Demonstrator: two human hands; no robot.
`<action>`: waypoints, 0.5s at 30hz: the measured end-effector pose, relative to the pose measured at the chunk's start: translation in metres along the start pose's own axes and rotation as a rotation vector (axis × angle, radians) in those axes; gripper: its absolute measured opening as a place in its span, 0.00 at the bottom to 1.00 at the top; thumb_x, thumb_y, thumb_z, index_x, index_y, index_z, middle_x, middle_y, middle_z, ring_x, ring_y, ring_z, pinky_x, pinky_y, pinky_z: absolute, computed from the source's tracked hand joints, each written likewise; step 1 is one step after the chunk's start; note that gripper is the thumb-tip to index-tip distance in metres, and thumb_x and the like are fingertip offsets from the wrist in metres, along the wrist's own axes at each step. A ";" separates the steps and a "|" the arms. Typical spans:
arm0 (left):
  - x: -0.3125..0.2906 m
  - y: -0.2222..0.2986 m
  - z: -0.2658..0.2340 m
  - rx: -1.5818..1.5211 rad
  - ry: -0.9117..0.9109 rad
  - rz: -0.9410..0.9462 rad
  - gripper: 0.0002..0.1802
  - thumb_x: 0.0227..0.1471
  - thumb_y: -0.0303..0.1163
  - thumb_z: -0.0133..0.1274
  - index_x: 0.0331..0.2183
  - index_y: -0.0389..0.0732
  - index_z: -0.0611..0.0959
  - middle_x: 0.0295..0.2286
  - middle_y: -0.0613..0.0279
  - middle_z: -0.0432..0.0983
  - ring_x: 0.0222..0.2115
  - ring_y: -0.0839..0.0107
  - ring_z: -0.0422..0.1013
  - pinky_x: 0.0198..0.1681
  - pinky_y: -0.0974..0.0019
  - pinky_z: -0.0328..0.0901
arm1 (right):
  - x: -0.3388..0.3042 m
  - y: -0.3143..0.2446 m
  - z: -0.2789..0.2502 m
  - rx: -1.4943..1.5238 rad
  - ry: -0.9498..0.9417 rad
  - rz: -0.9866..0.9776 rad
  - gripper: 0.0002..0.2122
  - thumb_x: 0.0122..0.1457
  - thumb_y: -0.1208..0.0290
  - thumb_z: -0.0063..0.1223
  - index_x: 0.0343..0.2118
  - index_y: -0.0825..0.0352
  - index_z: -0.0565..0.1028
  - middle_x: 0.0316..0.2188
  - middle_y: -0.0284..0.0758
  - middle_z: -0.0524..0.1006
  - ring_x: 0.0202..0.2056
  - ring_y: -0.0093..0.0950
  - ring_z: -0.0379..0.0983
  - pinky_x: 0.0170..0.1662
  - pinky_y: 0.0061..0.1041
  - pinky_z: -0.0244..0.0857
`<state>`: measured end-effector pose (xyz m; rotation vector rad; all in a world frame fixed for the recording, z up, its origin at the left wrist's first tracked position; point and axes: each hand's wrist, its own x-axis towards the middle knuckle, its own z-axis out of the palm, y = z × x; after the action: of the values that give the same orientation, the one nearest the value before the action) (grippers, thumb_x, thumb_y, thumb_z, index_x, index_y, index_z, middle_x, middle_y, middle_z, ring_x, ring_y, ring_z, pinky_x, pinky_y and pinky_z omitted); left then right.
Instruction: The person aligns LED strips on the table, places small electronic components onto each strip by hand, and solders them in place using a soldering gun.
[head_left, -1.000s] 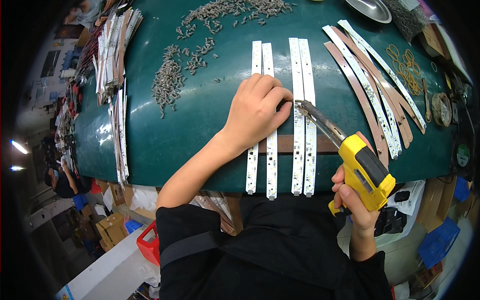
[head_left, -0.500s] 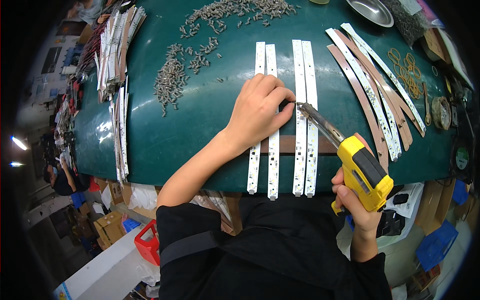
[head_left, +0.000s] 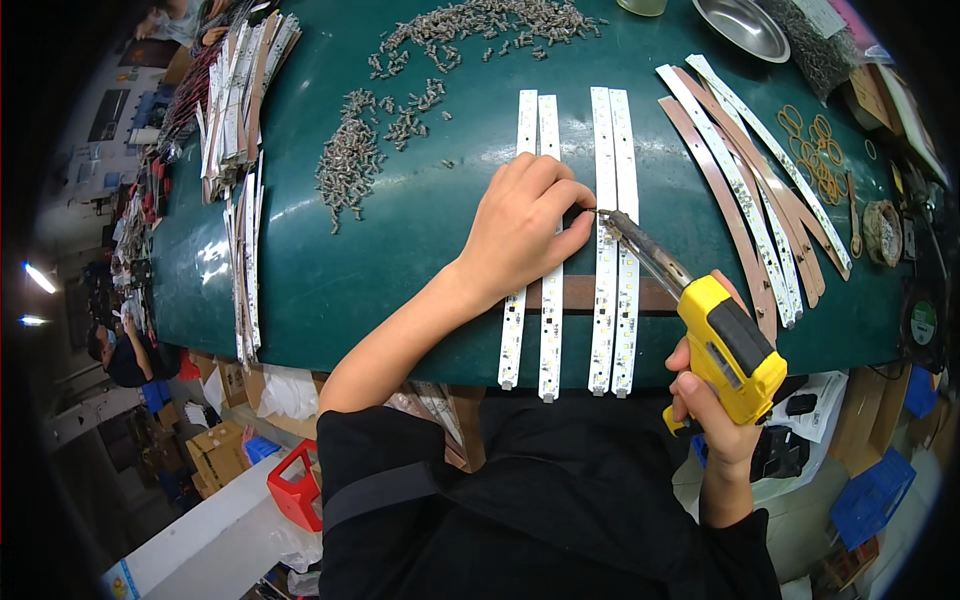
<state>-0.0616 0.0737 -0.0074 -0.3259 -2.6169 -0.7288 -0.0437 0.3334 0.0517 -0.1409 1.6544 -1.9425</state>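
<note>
Several white LED strips [head_left: 603, 310] lie lengthwise in two pairs in front of me on the green table, across a brown bar [head_left: 572, 294]. My left hand [head_left: 515, 225] rests over the left pair, thumb and forefinger pinched together at the near-left strip of the right pair. Whatever small item is between those fingertips is too small to name. In my right hand [head_left: 715, 415] is a yellow and black soldering gun [head_left: 735, 345], fingers wrapped round its handle. Its dark tip [head_left: 612, 218] reaches the right pair, just beside my left fingertips.
Piles of small grey metal parts [head_left: 350, 160] lie at the back left. Stacked strips [head_left: 240, 90] stand along the left. On the right are fanned white and brown strips [head_left: 738, 180], rubber bands [head_left: 815, 160], a tape roll [head_left: 882, 232] and a metal bowl [head_left: 745, 25].
The view has shifted a little, so the table and its things sit slightly lower and farther right. Both hands keep the same hold, with the gun's tip still beside my left fingertips.
</note>
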 end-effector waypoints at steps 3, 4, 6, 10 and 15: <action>0.000 0.000 0.000 -0.005 -0.003 -0.003 0.08 0.38 0.25 0.60 0.28 0.41 0.80 0.28 0.63 0.71 0.32 0.64 0.67 0.36 0.63 0.62 | 0.001 0.001 -0.003 -0.061 -0.047 -0.037 0.34 0.50 0.83 0.53 0.62 0.70 0.55 0.29 0.36 0.74 0.22 0.15 0.68 0.23 0.12 0.62; 0.000 0.000 0.000 -0.007 -0.004 -0.004 0.08 0.38 0.25 0.60 0.28 0.42 0.80 0.28 0.63 0.71 0.32 0.64 0.67 0.36 0.62 0.62 | 0.001 0.001 -0.003 -0.088 -0.073 -0.054 0.34 0.50 0.83 0.53 0.62 0.71 0.55 0.30 0.37 0.74 0.23 0.15 0.69 0.23 0.12 0.64; 0.000 0.000 0.000 -0.010 -0.007 -0.007 0.09 0.38 0.25 0.60 0.28 0.42 0.80 0.28 0.63 0.71 0.32 0.64 0.67 0.37 0.62 0.62 | -0.001 0.001 -0.002 -0.076 -0.047 -0.053 0.34 0.50 0.83 0.53 0.62 0.71 0.55 0.31 0.37 0.74 0.26 0.17 0.70 0.25 0.13 0.66; 0.000 0.000 0.000 -0.022 -0.010 -0.018 0.09 0.39 0.25 0.60 0.28 0.42 0.80 0.28 0.63 0.71 0.32 0.64 0.68 0.37 0.62 0.62 | -0.003 0.001 0.000 -0.024 0.033 -0.076 0.36 0.49 0.79 0.53 0.62 0.73 0.52 0.31 0.40 0.72 0.30 0.22 0.70 0.25 0.15 0.70; 0.000 0.000 0.000 -0.016 0.004 -0.002 0.09 0.39 0.25 0.60 0.28 0.42 0.80 0.28 0.63 0.71 0.32 0.63 0.68 0.37 0.62 0.62 | -0.005 0.001 -0.003 -0.029 0.026 -0.093 0.36 0.49 0.79 0.52 0.62 0.74 0.50 0.31 0.41 0.72 0.31 0.23 0.70 0.24 0.16 0.69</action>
<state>-0.0617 0.0739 -0.0069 -0.3261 -2.6094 -0.7506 -0.0409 0.3380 0.0516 -0.2082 1.7215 -1.9975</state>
